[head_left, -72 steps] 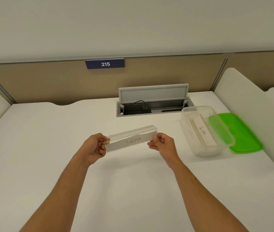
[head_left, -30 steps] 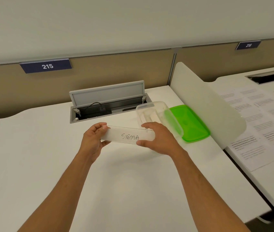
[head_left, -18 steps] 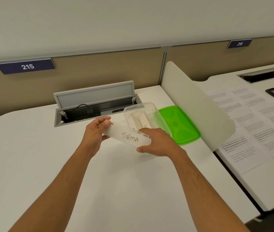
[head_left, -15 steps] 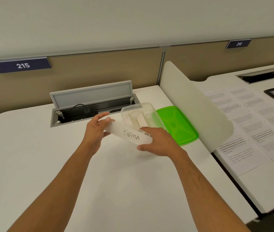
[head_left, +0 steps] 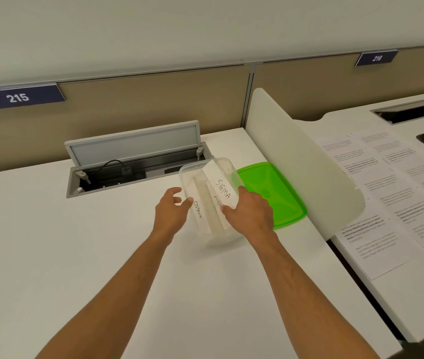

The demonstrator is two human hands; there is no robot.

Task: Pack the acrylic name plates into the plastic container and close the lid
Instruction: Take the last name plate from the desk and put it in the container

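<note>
While gripping the near end of the clear acrylic SIGMA name plate (head_left: pixel 222 189) with the right hand (head_left: pixel 248 215), angled into the clear plastic container (head_left: pixel 209 203), lower flat beside the OSTRICH plate (head_left: pixel 197 212); steady the wall with the open left hand (head_left: pixel 170 212).

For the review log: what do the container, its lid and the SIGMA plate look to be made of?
Container: clear, slightly cloudy plastic, since the plates inside show through its walls.
Lid: translucent bright green plastic with a glossy sheen and moulded ridges.
SIGMA plate: probably clear acrylic over a white handwritten paper insert; the clear layer is hard to make out here. The right hand holds its near end.
</note>
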